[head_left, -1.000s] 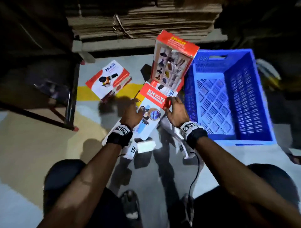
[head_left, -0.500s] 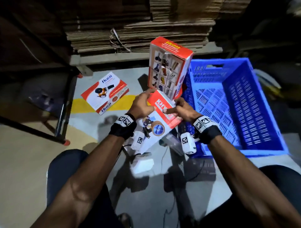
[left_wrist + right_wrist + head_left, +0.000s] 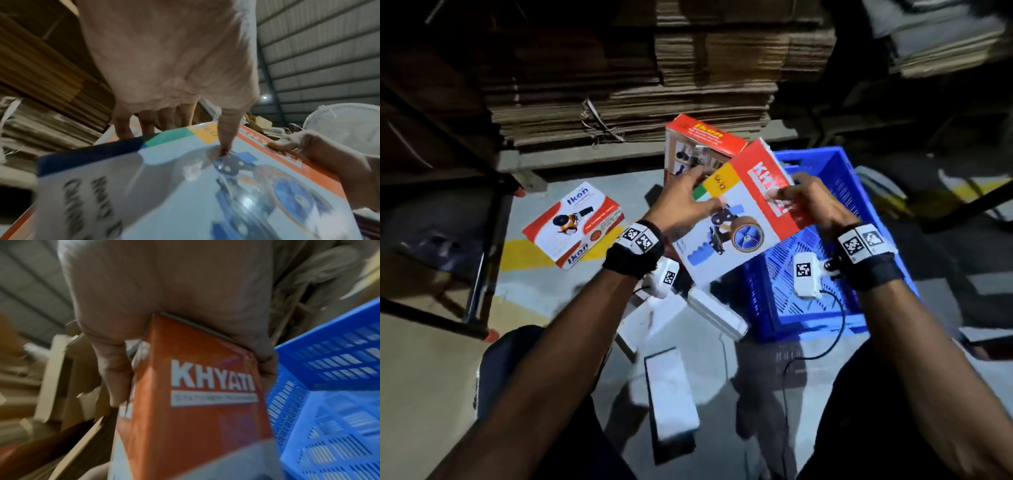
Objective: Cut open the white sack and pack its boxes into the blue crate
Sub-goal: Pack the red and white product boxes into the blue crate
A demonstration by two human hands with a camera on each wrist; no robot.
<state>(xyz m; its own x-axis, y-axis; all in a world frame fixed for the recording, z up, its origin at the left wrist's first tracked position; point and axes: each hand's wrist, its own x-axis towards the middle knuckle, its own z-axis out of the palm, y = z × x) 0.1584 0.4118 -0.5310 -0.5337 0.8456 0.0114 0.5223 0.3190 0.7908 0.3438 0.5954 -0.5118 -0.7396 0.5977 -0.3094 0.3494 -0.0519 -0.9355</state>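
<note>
Box (image 3: pixel 736 219) in the air, tilted, held by both hands just over the near-left corner of the crate (image 3: pixel 859 192). Left hand (image 3: pixel 681 202) clamps its left edge, thumb on the printed face, fingers behind. Right hand (image 3: pixel 815 202) pinches the red end, thumb on the "KHYATI" band. Crate floor looks bare where visible. Risks, as I judge them: glossy card under fingertip grips may slip if either hand lets go early; the low corner could catch the crate rim; a swing could topple the upright Ikon box (image 3: pixel 698 147) close behind. Sack not seen.
</note>
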